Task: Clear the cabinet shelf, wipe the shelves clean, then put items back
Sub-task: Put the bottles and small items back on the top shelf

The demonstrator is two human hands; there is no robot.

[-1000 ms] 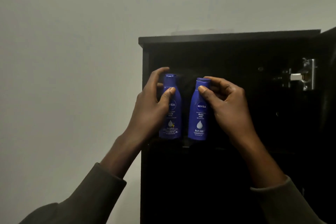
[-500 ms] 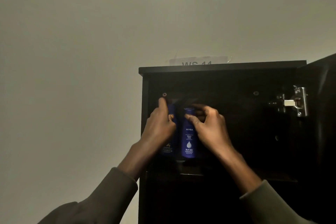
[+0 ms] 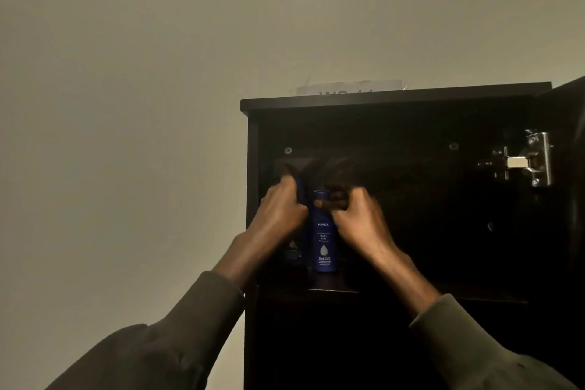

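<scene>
Two blue lotion bottles stand upright side by side at the left end of the dark cabinet's top shelf (image 3: 411, 293). My left hand (image 3: 280, 212) grips the left bottle (image 3: 296, 252), hiding most of it. The right bottle (image 3: 323, 241) shows its white label, and my right hand (image 3: 357, 222) holds it near the cap with curled fingers. Both hands reach up into the cabinet (image 3: 395, 98).
The cabinet door (image 3: 569, 199) stands open at the right, with a metal hinge (image 3: 525, 161) on its inner side. The shelf interior to the right of the bottles is dark. A plain wall fills the left and top, with a taped paper label (image 3: 348, 89) behind the cabinet.
Both hands carried the two bottles from the cabinet's front deeper onto the top shelf, toward the left wall. The bottles now stand on the shelf.
</scene>
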